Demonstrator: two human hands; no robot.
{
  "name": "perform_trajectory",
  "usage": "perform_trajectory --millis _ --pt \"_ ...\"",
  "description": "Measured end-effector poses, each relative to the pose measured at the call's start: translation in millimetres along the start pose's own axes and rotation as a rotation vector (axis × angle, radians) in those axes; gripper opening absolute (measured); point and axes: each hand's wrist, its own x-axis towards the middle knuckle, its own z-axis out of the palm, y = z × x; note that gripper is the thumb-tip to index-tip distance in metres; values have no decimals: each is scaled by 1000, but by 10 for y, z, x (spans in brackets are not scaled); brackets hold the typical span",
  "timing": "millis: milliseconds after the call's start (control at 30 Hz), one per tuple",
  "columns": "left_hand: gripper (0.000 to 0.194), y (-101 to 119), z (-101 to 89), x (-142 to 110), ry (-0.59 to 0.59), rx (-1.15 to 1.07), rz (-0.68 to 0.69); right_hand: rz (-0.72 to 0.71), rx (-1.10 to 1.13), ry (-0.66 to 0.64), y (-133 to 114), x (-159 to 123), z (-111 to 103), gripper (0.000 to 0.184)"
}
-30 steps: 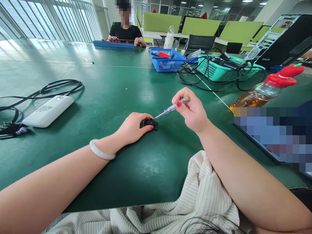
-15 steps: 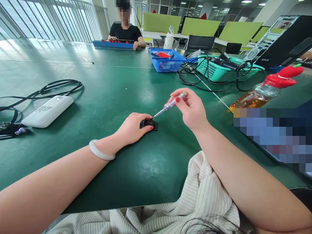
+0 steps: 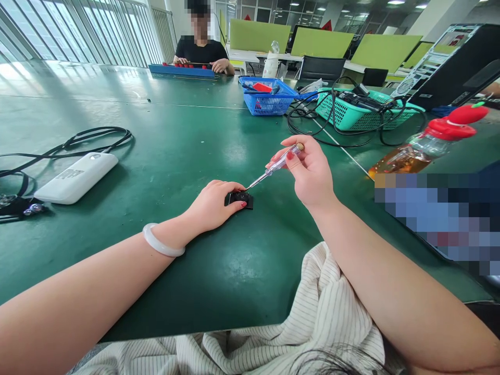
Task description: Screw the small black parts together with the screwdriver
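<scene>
My left hand [image 3: 214, 204] is closed on a small black block [image 3: 242, 198], its thumb along the near side and its fingers along the far side. The block rests on the green table [image 3: 234, 271]; small details on its top are too fine to name. In my right hand [image 3: 310, 169] is a screwdriver [image 3: 279, 162] with a clear handle and a brownish end cap, gripped between thumb and fingers. Its thin metal shaft slants down to the left. The tip is at the far upper edge of the block, and whether it touches cannot be made out.
A white power bank [image 3: 78, 177] with black cables lies left. Ahead stand a blue basket [image 3: 269, 101] with tools and a teal basket [image 3: 347, 117] with cables. A red-capped bottle [image 3: 414, 148] lies right. Across the table, a person [image 3: 201, 54] sits behind a blue tray [image 3: 182, 70].
My right hand and the screwdriver have shifted slightly right, with the fingers a little more raised. My left hand and the block stay put. The other person's hand has moved up toward the tray.
</scene>
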Motion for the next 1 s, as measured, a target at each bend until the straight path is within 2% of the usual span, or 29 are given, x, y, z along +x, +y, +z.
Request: perform_trajectory --millis 600,800,1000 --pt "37 3 -4 2 2 -8 19 -25 -26 -41 5 -4 -16 35" --pt "37 -5 -5 6 -2 -4 16 6 -63 -34 -12 -4 -13 46" --pt "37 5 -12 3 -9 -1 7 -20 -63 -23 -28 3 -2 37"
